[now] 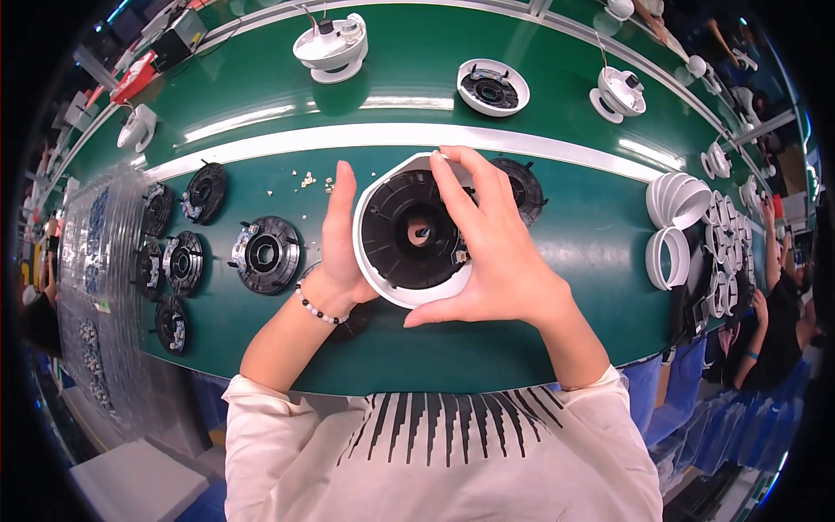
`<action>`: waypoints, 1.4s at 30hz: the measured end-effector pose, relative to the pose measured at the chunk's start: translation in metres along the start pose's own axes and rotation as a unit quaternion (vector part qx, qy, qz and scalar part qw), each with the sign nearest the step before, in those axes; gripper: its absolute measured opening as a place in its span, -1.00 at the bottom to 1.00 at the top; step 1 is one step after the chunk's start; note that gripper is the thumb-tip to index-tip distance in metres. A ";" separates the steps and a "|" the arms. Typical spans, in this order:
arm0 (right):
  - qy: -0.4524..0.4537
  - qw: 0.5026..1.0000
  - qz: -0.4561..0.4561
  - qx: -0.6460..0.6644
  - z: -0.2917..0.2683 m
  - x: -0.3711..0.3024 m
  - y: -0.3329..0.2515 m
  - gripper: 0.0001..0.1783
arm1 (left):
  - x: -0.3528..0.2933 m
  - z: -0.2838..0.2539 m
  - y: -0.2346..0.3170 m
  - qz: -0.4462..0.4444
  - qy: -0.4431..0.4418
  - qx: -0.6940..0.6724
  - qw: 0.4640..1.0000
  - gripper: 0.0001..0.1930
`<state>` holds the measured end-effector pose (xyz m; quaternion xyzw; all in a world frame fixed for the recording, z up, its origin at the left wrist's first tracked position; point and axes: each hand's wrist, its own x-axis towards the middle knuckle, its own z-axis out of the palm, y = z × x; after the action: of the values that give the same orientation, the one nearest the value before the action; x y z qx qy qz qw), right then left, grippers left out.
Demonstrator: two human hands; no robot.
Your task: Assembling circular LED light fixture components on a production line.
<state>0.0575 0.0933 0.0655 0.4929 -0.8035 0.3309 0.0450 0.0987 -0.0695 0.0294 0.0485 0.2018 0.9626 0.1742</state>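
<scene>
Both my hands hold a white round housing (439, 292) above the green bench. A black ribbed disc (389, 233) sits inside it, with a round hole at its centre through which a bit of skin shows. My left hand (341, 248) is against the housing's left side, thumb pointing up, its other fingers mostly hidden behind. Over the right side arches my right hand (504, 248), fingertips at the upper rim and thumb along the lower rim. Partly behind my right hand lies another black disc (527, 193).
Several black discs with small circuit boards, such as this disc (266, 255), lie left beside clear plastic trays (104, 287). White rings (668, 258) stand at right. Small pale bits (308, 179) are scattered ahead. Beyond a white rail, a conveyor (409, 61) carries white housings (493, 103).
</scene>
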 end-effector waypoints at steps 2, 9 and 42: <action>0.020 1.000 0.010 0.011 0.003 0.002 0.000 0.34 | -0.003 -0.001 -0.001 0.035 0.004 0.021 0.999 -0.20; 0.181 0.980 0.080 0.028 0.047 -0.005 -0.005 0.40 | -0.004 0.010 -0.007 0.132 0.067 0.205 0.967 -0.37; 0.239 0.765 0.457 -0.386 -0.135 -0.247 0.131 -0.79 | 0.097 -0.148 0.197 0.436 0.428 0.766 0.199 -0.60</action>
<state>0.0414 0.3974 0.0080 -0.0869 -0.9568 0.0816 0.2653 -0.0785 -0.2586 -0.0236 -0.1810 0.8311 0.1331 -0.5087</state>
